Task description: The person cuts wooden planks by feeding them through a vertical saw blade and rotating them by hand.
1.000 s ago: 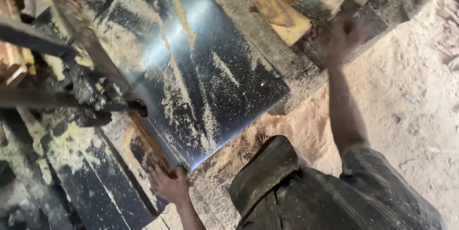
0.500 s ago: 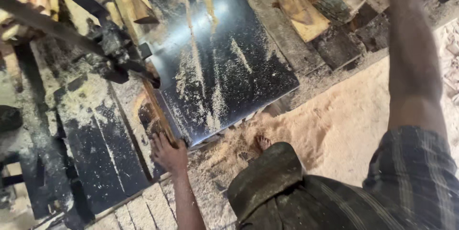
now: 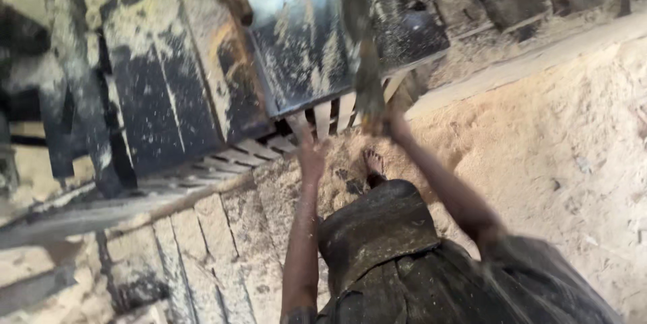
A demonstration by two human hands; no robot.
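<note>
At the left of the frame runs a dark, sawdust-caked machine bed [image 3: 145,88], its surface streaked with pale dust, and below it lie worn planks [image 3: 202,230] set side by side, likely a floor or platform for standing at the machine. Toward the upper middle sits a shiny black metal table [image 3: 303,48], dusted with sawdust and tilted in view because the camera looks steeply down. Just below its near edge the left hand [image 3: 311,155] is raised with fingers spread and loose, gripping nothing, near the table's slatted underside. To its right, the right hand [image 3: 385,123] is closed around the lower end of a long, blurred wooden strip [image 3: 367,75], which stands up across the table's near edge. A bare foot [image 3: 373,164] rests on the heaped sawdust [image 3: 539,135] at right.
</note>
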